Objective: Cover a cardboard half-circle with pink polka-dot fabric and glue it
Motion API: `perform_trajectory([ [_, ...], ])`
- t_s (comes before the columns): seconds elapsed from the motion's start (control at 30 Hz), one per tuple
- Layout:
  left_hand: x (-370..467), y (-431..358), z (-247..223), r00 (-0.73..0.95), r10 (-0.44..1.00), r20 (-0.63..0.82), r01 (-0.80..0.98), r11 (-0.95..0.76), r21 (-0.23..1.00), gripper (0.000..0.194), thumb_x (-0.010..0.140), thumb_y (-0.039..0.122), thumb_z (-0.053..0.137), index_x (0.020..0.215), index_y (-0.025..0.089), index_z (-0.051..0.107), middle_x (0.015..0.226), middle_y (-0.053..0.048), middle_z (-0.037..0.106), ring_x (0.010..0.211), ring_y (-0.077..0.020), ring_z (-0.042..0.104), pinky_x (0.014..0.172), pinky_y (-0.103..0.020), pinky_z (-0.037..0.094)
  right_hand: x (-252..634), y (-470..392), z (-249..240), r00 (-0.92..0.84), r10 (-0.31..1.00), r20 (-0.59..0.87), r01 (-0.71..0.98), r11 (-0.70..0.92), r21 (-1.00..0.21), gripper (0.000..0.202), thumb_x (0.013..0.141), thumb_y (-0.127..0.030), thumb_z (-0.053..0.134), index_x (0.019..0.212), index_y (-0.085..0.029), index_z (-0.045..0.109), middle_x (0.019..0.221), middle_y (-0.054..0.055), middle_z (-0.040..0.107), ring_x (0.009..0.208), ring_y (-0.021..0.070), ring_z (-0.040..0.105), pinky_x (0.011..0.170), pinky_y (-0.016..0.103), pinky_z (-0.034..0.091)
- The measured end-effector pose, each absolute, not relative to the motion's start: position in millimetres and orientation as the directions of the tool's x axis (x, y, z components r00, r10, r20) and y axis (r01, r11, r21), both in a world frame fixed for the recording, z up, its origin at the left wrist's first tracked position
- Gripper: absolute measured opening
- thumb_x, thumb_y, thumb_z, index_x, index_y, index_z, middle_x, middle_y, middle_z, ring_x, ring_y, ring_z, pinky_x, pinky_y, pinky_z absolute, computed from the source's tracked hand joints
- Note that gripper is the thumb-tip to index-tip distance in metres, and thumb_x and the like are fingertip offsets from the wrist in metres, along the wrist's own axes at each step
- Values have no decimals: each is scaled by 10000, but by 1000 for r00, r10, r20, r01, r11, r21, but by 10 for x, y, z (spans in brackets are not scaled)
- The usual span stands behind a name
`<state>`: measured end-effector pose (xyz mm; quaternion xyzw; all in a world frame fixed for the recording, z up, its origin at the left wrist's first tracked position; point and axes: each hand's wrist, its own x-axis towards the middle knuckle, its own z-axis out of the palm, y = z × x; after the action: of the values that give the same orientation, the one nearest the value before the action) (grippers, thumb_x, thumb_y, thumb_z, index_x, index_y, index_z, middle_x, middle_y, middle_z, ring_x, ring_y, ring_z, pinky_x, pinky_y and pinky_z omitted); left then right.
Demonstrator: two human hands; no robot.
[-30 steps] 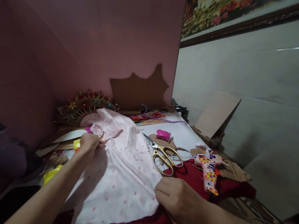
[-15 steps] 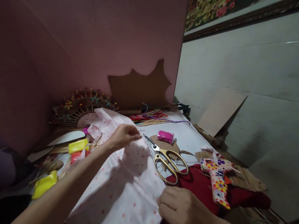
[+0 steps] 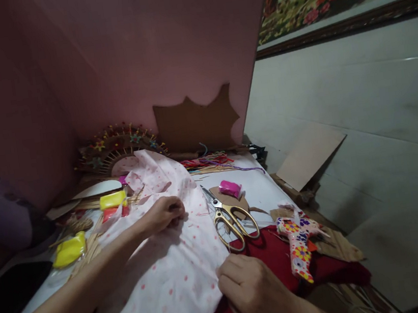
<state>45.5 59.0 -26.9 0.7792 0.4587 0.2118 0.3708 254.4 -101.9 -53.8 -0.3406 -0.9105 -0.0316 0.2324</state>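
Observation:
A white cloth with pink dots (image 3: 165,290) is spread in front of me, its far end bunched up. My left hand (image 3: 166,213) is over the middle of the cloth with its fingers curled closed; whatever they pinch is hidden. At the cloth's right edge my right hand (image 3: 248,279) is closed, fingers folded under, and what it grips is out of sight. A thin thread runs up from that hand toward the scissors. These gold-handled scissors (image 3: 226,216) lie just beyond my right hand, blades pointing away. Short reddish threads lie on the cloth near my left hand.
A pink packet (image 3: 230,188) rests on a round cardboard piece (image 3: 240,203). To the right lies a flower-patterned stuffed figure (image 3: 300,247). Yellow packets (image 3: 69,249) and thin sticks are on the left. A pin-studded fan shape (image 3: 118,145) and cut cardboard (image 3: 197,124) stand behind.
My left hand has moved down and left, from near the scissors' tips to the middle of the cloth. My right hand stays almost in place.

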Motion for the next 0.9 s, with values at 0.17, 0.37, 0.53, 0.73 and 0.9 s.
perform_trajectory([
  [0.17, 517, 525, -306, 474, 879, 48, 506, -316, 803, 105, 577, 263, 698, 591, 181, 636, 646, 0, 623, 633, -162, 566, 587, -268, 426, 2532, -1024, -527, -654, 621, 431, 645, 756, -110, 43, 685, -110, 530, 672, -144, 553, 715, 72, 568, 663, 182, 452, 573, 313, 307],
  [0.37, 510, 565, -327, 336, 942, -13, 478, -159, 864, 196, 669, 339, 603, 584, 185, 515, 448, 21, 527, 386, -123, 466, 409, -242, 355, 2533, -1019, -539, -662, 602, 446, 633, 768, -96, 37, 672, -111, 532, 661, -141, 552, 700, 69, 561, 643, 177, 445, 563, 313, 299],
  [0.53, 501, 625, -308, 280, 959, -40, 461, -97, 882, 315, 741, 461, 525, 590, 196, 449, 474, -6, 550, 378, -120, 486, 379, -233, 356, 2535, -1034, -528, -652, 616, 443, 641, 759, -113, 63, 688, -93, 517, 670, -143, 551, 708, 72, 568, 654, 181, 457, 571, 312, 316],
  [0.73, 401, 305, -23, 370, 926, 79, 536, -282, 796, 234, 671, 398, 665, 684, 175, 595, 682, -21, 612, 610, -161, 542, 535, -259, 407, 2555, -1079, -453, -623, 683, 381, 641, 725, -252, 120, 771, -63, 477, 770, -152, 558, 801, 83, 600, 759, 184, 514, 665, 289, 379],
  [0.9, 53, -478, 138, 652, 744, 148, 630, -640, 441, 171, 732, 329, 627, 837, 209, 565, 874, -46, 601, 763, -191, 527, 679, -298, 434, 2595, -1069, -402, -502, 764, 404, 623, 644, -444, 131, 836, -92, 449, 827, -178, 548, 790, 52, 593, 782, 175, 532, 701, 288, 408],
])
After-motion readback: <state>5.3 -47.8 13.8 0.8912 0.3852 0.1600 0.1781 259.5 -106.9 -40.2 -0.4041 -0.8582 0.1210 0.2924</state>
